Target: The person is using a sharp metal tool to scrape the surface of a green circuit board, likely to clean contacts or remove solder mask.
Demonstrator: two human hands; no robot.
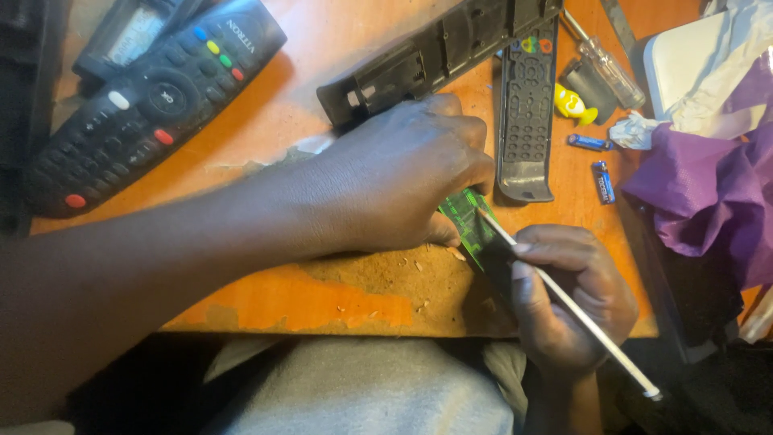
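Your left hand [403, 173] pressing closed on a green circuit board [471, 221] at the table edge, your right hand [564, 294] just beside it gripping a thin white stick [572, 302] whose tip touches the board, a grey remote shell [527, 105] beyond, two small batteries [602, 181] to its right.

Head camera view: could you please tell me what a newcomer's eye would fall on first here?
At centre, the left hand pins a green circuit board to the worn orange table, while the right hand works a thin white stick against it. A black remote control lies upper left; an opened remote shell and two small batteries lie upper right.
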